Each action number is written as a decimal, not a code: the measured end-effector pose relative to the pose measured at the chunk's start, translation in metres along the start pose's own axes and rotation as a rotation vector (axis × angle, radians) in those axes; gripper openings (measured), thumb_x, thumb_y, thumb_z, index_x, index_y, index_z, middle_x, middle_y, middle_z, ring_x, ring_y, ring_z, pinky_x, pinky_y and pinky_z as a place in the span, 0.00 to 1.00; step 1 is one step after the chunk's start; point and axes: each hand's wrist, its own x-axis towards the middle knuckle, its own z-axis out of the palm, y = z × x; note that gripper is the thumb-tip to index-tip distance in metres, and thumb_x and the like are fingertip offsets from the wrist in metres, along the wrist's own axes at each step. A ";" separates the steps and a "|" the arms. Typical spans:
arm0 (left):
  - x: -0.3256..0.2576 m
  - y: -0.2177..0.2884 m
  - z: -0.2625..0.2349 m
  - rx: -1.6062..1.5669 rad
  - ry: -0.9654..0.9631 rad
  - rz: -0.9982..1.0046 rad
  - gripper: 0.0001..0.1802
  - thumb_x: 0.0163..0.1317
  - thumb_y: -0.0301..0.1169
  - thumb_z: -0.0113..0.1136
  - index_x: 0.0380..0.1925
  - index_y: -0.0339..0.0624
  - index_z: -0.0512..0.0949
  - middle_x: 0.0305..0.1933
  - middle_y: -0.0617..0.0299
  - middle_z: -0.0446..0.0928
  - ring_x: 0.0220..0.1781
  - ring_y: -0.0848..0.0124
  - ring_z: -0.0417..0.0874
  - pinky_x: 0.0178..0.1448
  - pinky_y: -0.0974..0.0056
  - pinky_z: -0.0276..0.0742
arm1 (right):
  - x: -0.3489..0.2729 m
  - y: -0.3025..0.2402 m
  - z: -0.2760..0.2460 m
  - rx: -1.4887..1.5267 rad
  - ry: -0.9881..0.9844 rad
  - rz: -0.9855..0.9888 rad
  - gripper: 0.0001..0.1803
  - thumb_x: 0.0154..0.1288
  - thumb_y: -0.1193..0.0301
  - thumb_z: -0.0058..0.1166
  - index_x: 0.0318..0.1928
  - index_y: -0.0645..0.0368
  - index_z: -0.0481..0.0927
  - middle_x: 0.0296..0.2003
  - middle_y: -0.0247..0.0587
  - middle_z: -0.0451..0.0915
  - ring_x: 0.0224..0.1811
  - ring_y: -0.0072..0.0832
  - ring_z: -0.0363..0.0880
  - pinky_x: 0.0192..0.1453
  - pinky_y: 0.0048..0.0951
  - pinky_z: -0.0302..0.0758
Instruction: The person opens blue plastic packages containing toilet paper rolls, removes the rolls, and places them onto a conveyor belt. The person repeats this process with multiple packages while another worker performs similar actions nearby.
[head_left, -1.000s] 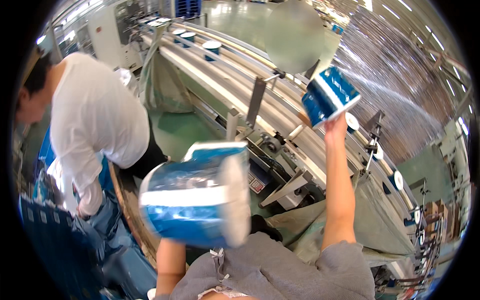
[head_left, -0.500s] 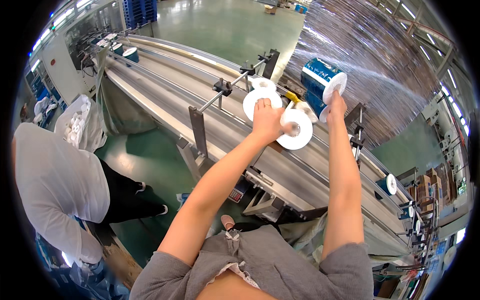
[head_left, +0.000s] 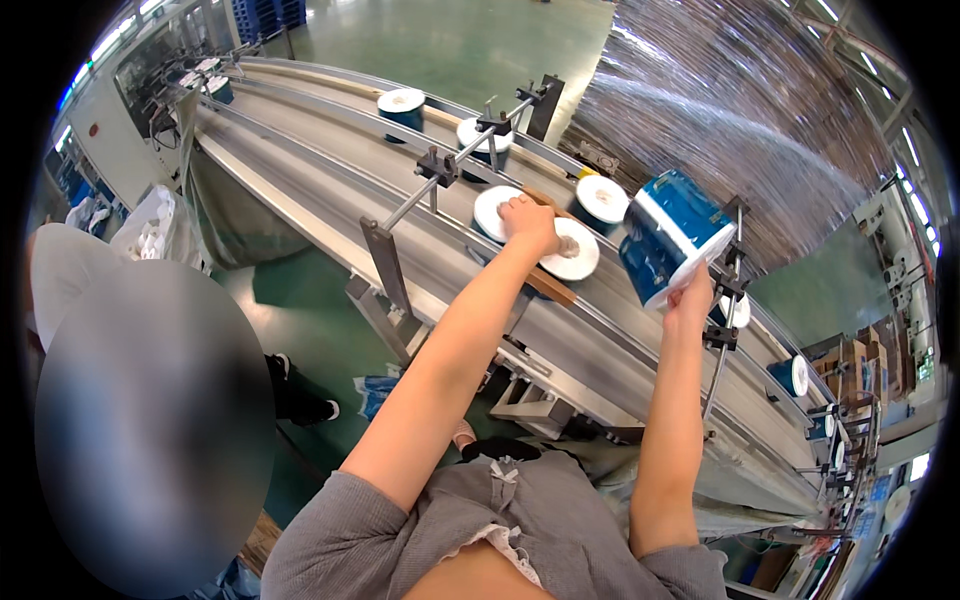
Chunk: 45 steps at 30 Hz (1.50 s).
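My left hand [head_left: 530,222] is closed over two upright spools with white end discs and blue wrapping. Its fingers lie on the left spool [head_left: 489,214], and the thumb reaches to the hub of the right spool [head_left: 575,262]. My right hand [head_left: 690,295] grips the lower end of what looks like a pair of blue-wrapped spools [head_left: 680,215], tilted above the conveyor [head_left: 620,345]. Another upright spool [head_left: 600,202] stands in the far lane between my hands. A brown strip [head_left: 550,284] along the lane divider passes beside the spools under my left hand.
More spools [head_left: 401,110] stand along the far lane, and another lies on its side [head_left: 789,376] at the right. A metal crossbar [head_left: 455,165] with clamps spans the belt. A film-wrapped stack [head_left: 720,110] rises behind. Another person [head_left: 75,265] is at the left, beside a white bag [head_left: 150,235].
My right hand has come nearer and lower with its spools, now tilted more. The left hand has moved slightly left with its two. Spools in the far lane have shifted along it.
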 end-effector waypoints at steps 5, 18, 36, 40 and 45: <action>0.013 -0.058 0.014 0.034 0.282 -0.109 0.29 0.51 0.46 0.63 0.53 0.50 0.74 0.51 0.47 0.72 0.56 0.53 0.70 0.58 0.49 0.62 | 0.001 0.029 -0.018 -0.637 -0.191 -0.251 0.20 0.64 0.59 0.51 0.48 0.62 0.77 0.37 0.38 0.79 0.39 0.25 0.74 0.40 0.28 0.69; -0.290 -0.100 0.054 -0.795 0.349 0.123 0.23 0.54 0.29 0.56 0.53 0.43 0.70 0.55 0.48 0.66 0.58 0.53 0.67 0.61 0.52 0.63 | -0.055 -0.039 0.023 -1.757 -0.406 -0.483 0.26 0.64 0.52 0.48 0.52 0.60 0.77 0.44 0.52 0.79 0.47 0.42 0.76 0.55 0.40 0.69; -0.769 -0.142 0.038 -0.333 1.326 -1.303 0.14 0.55 0.28 0.57 0.43 0.44 0.76 0.49 0.54 0.72 0.49 0.54 0.73 0.52 0.54 0.70 | -0.567 0.123 0.047 -0.356 -2.515 -0.870 0.13 0.59 0.77 0.55 0.45 0.65 0.78 0.41 0.44 0.81 0.41 0.39 0.79 0.48 0.37 0.72; -0.886 -0.087 0.072 0.023 1.219 -1.779 0.15 0.52 0.27 0.60 0.42 0.45 0.77 0.49 0.55 0.73 0.51 0.55 0.73 0.56 0.55 0.66 | -0.705 0.118 -0.040 0.070 -2.943 -0.987 0.14 0.57 0.75 0.56 0.45 0.62 0.78 0.41 0.46 0.80 0.45 0.42 0.76 0.52 0.37 0.70; -0.983 -0.022 0.095 -0.150 0.468 -1.908 0.33 0.45 0.41 0.67 0.55 0.51 0.72 0.61 0.41 0.62 0.68 0.47 0.56 0.67 0.46 0.49 | -0.821 0.150 -0.155 0.670 -3.345 -1.246 0.14 0.55 0.72 0.57 0.45 0.59 0.79 0.49 0.49 0.75 0.51 0.45 0.73 0.54 0.39 0.68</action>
